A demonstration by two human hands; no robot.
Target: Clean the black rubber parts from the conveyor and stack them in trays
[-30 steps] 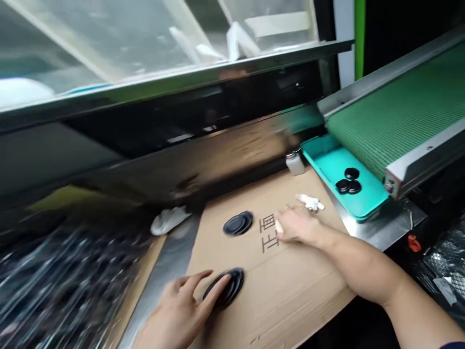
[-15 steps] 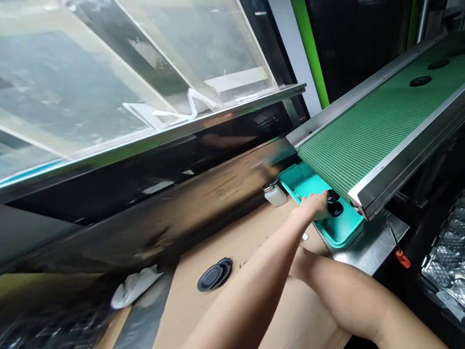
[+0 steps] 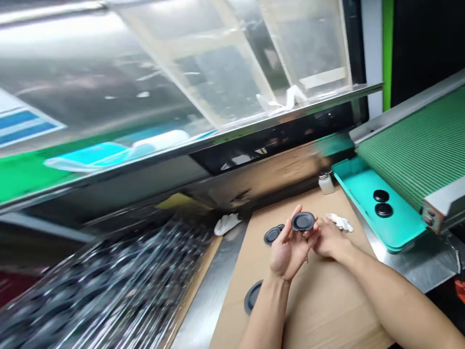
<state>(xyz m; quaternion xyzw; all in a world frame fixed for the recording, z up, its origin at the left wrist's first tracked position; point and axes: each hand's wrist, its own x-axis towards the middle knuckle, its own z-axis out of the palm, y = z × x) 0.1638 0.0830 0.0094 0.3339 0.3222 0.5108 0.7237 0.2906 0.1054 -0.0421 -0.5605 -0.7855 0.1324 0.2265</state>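
My left hand (image 3: 288, 254) is palm up above the cardboard, its fingers and thumb closed round the rim of a round black rubber-like cap (image 3: 302, 221). Beside it, on the right, my right hand (image 3: 329, 237) is low over the cardboard, its fingertips partly hidden behind the left hand. A crumpled white piece (image 3: 340, 222), perhaps cloth or paper, lies just past the right hand. Two overlapping black caps (image 3: 272, 235) rest on the cardboard behind my left hand. Another black round piece (image 3: 253, 295) is partly covered by my left forearm.
A teal tray (image 3: 363, 213) with two black caps (image 3: 383, 209) stands under the end of a green conveyor belt (image 3: 421, 138). A small white bottle (image 3: 326, 183) is by the tray. Cardboard (image 3: 337, 300) covers the bench. Blurred stacks of dark, shiny trays (image 3: 138, 286) fill the left.
My left hand has come back from the teal tray to above the cardboard and now holds a black cap. The camera view has swung left.
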